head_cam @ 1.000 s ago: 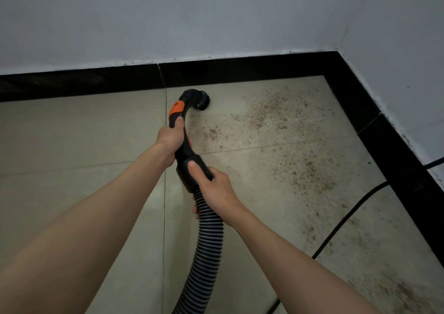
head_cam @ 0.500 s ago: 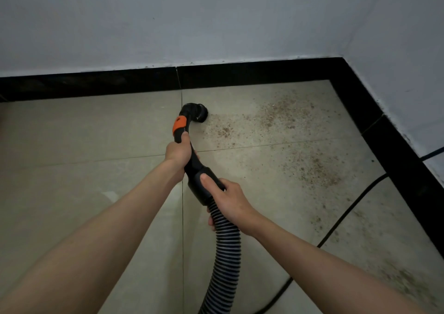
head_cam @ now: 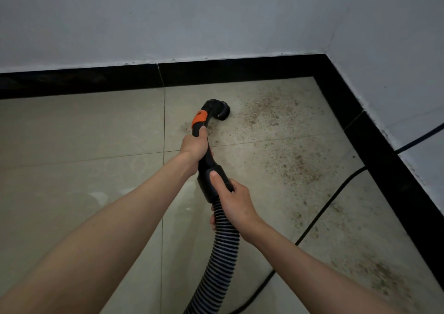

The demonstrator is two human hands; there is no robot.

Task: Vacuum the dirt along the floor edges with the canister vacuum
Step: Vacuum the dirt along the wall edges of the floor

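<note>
The left hand (head_cam: pixel 194 146) is gripping the black handle (head_cam: pixel 205 152) of the vacuum, its fingers curling round the narrow neck just below the orange button (head_cam: pixel 200 119), with the thumb lying along the top towards that button. The right hand (head_cam: pixel 234 202) is holding the wide black collar where the handle is meeting the ribbed hose (head_cam: pixel 217 261); its thumb is pressing flat along the top of the collar and its fingers are wrapping underneath, around the first ribs of the hose. Both forearms are reaching in from the bottom of the view. The hose is running down from the collar and leaving the view at the bottom edge. At the far end of the curved handle, the round black nozzle (head_cam: pixel 222 112) is facing right and sitting low on the pale tiled floor (head_cam: pixel 84 145), at the left edge of a scatter of brown dirt (head_cam: pixel 271 112). More of this dirt is spreading right and down across the tiles, following the black skirting (head_cam: pixel 374 150) on the right wall. The nozzle is near the back skirting but apart from it. A thin black cable (head_cam: pixel 319 214) is lying across the dirty tiles on the right, climbing over the skirting and up the white wall (head_cam: pixel 216 18).
</note>
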